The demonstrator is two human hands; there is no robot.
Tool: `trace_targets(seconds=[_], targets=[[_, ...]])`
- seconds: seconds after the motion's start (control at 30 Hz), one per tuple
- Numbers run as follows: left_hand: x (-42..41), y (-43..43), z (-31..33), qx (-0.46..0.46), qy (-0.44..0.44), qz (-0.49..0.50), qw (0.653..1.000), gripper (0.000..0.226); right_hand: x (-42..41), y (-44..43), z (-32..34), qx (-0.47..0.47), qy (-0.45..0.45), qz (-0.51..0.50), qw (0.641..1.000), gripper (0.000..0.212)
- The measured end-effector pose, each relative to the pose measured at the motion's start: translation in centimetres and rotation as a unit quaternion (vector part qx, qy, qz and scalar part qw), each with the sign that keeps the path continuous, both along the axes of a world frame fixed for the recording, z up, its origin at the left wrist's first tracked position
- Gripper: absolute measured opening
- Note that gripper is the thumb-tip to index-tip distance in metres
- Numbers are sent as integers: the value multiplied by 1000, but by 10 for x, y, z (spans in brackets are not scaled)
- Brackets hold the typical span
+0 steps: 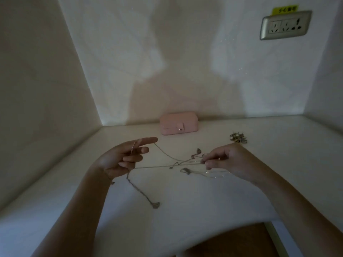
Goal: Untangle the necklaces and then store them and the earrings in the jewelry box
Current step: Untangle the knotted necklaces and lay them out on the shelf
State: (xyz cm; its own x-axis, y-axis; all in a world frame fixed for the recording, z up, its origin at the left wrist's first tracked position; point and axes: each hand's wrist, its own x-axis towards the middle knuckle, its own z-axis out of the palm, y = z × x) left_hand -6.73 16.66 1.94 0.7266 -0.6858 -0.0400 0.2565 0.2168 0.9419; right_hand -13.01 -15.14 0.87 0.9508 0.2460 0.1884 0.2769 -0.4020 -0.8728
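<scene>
step: untangling | left hand (122, 158): index out, other fingers curled on a chain, stretching it | right hand (228, 162): fingertips pinched on the knot of the necklaces (185, 162), mid counter (185, 210) | tip: I'd slacken left, tease loops, never tug | pink jewelry box (179, 123) closed, far centre; earrings (238, 138) far right
</scene>
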Motion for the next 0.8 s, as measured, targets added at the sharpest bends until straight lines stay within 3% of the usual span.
trace_targets(seconds=[0.13,0.3,0.37,0.47,0.53,0.63,0.7,0.8], targets=[[-9,-14,4,-15,-3,-21,1000,88,-24,-8,-9,13,-8,-21,1000,11],[-16,-31,3,82,12,25,996,101,-40,-4,-19,60,78,26,995,6],[-13,-32,2,123,34,60,990,89,-43,-1,-21,94,96,30,991,7],[-14,-33,-1,202,32,115,972,36,-47,5,-25,86,103,27,991,6],[-13,-35,-5,293,-14,155,943,26,-49,9,-26,84,106,23,991,5],[-12,-40,-12,435,-131,231,861,23,-47,16,-25,84,102,12,991,6],[-13,-45,-12,435,-204,273,833,19,-45,21,-23,78,98,2,992,7],[-28,-57,-1,400,-306,232,832,19,-42,26,-18,70,90,-7,993,8]])
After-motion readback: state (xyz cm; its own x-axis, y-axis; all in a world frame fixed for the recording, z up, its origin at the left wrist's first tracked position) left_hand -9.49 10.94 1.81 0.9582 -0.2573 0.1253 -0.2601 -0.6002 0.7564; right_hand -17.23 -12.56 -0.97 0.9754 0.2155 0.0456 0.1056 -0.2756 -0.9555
